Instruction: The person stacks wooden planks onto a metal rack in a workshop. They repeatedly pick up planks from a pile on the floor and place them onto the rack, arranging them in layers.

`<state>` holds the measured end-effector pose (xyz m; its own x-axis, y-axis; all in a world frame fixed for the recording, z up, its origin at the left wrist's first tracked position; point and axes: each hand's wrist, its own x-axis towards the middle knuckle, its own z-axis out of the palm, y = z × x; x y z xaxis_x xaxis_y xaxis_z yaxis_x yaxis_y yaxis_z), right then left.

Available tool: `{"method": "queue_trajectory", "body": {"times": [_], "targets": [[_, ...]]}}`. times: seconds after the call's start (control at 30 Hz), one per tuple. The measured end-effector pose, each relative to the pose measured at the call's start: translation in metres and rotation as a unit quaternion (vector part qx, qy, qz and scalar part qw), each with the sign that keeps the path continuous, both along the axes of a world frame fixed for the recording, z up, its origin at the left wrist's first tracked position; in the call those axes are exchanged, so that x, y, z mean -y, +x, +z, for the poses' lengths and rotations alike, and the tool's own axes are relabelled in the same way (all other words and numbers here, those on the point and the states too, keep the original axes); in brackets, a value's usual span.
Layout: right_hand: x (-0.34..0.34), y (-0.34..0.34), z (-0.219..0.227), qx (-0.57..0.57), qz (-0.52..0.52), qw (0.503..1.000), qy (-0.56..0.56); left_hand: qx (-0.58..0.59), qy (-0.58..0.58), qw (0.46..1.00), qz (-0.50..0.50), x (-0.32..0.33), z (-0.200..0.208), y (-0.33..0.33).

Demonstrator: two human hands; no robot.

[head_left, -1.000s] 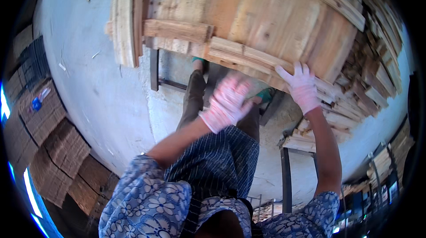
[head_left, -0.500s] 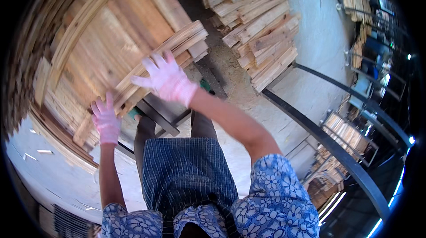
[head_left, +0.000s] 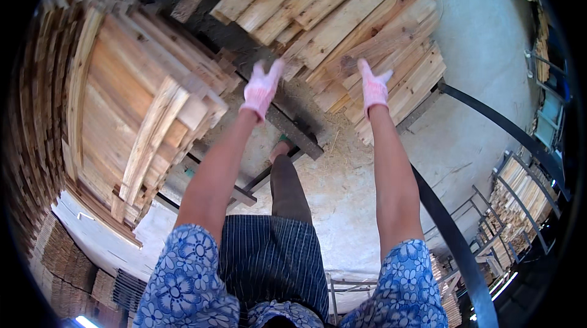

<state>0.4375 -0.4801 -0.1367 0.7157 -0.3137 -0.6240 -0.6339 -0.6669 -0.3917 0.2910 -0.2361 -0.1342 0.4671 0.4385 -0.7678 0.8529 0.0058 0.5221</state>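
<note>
Both my arms reach forward toward a pile of loose wooden planks (head_left: 330, 28). My left hand (head_left: 263, 89), in a pink and white glove, is open just left of the pile's near ends, its fingers apart and slightly blurred. Over the right part of the pile is my right hand (head_left: 374, 88), gloved the same way, open with thumb and fingers spread. Neither hand shows anything held; whether the right one touches a plank I cannot tell. To the left is a stack of planks laid side by side (head_left: 119, 77), with a narrow strip of wood (head_left: 150, 138) across its near side.
A dark metal bar (head_left: 446, 230) curves along the right, with another bar (head_left: 495, 117) beyond it. Low metal framing (head_left: 293, 129) lies between the stack and the pile, near my foot. More stacked wood (head_left: 523, 196) stands on racks at the far right.
Both hands have left the strip on the left stack and moved right, toward the loose pile. My view has turned right too, and my left arm now stretches farther forward.
</note>
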Motion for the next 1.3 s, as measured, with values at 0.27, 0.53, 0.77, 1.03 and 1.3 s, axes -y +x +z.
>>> {"method": "queue_trajectory", "body": {"times": [0.27,0.53,0.77,1.03,1.3], "targets": [[-0.015,0.023,-0.043,-0.046,-0.082,0.991,-0.096,-0.086,-0.002,0.996,-0.005,0.051,-0.045,0.080],[0.016,0.008,-0.044,0.044,-0.114,0.990,0.065,-0.092,0.013,0.986,-0.137,0.095,-0.018,0.070],[0.022,0.014,-0.056,-0.045,-0.054,0.997,-0.027,-0.082,-0.163,0.940,-0.288,0.034,-0.047,0.113],[0.029,0.003,-0.065,0.051,-0.197,0.965,0.166,-0.012,-0.124,0.952,-0.279,0.045,-0.050,0.101],[0.053,-0.117,-0.045,-0.009,-0.113,0.976,0.184,-0.103,-0.209,0.924,-0.303,0.070,-0.025,-0.010]]}}
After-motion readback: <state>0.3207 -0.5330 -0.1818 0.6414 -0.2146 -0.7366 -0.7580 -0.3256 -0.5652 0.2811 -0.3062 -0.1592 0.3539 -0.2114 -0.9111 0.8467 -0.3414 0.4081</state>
